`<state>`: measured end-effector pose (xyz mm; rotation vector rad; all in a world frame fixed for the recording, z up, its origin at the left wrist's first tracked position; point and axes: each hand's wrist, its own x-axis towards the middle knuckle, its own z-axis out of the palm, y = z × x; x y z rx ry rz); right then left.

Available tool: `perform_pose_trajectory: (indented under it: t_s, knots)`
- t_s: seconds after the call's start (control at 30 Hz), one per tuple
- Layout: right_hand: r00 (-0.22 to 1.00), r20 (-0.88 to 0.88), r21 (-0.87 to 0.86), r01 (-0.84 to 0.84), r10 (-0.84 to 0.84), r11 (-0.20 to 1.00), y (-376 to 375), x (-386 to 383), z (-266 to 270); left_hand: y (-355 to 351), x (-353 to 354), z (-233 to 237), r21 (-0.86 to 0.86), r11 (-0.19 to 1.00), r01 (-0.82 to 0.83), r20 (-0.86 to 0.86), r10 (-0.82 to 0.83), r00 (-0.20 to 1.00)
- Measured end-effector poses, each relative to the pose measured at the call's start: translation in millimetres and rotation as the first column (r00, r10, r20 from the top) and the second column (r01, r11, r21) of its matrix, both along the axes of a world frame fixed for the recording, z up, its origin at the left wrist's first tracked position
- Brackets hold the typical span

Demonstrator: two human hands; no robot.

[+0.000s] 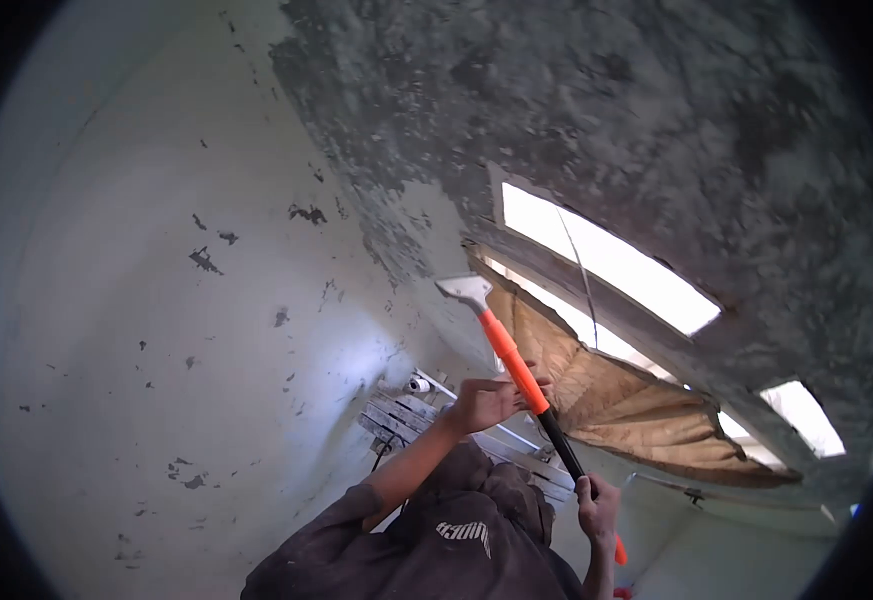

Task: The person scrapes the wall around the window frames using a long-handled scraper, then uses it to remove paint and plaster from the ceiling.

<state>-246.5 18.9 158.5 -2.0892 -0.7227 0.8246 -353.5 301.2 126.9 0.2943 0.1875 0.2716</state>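
Observation:
A long-handled scraper runs diagonally through the middle of the view, its metal blade at the upper left. My left hand holds the orange upper part of the handle loosely, with some fingers extended behind it. Lower down, my right hand is wrapped round the black part near the orange end. The blade appears in front of the pale surface beside a brown sheet; whether it touches is unclear.
A pale wall with chipped patches fills the left. Mottled grey surface spreads across the upper right, around bright openings. Crumpled brown sheeting hangs below them. White slatted boards lie behind my left arm.

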Motion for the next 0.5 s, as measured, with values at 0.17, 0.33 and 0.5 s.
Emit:
perform_pose_trajectory:
  t_s: [0.17, 0.33, 0.5]
  knots:
    - [0.996, 0.084, 0.155, -0.027, 0.014, 0.987, 60.3, -29.2, -10.3, 43.4, -13.9, -36.3, -0.226, 0.956, -0.186, 0.046, 0.201, 0.979]
    - [0.989, 0.143, 0.011, 0.025, -0.026, 1.000, 96.4, -53.8, -6.2, 75.5, -30.2, -7.8, -0.136, 0.989, -0.061, 0.170, 0.084, 0.982]
    - [0.991, 0.128, -0.093, -0.018, 0.030, 0.996, 140.1, -69.1, -8.0, 114.2, -48.1, -27.7, -0.227, 0.970, -0.083, 0.313, 0.154, 0.937]
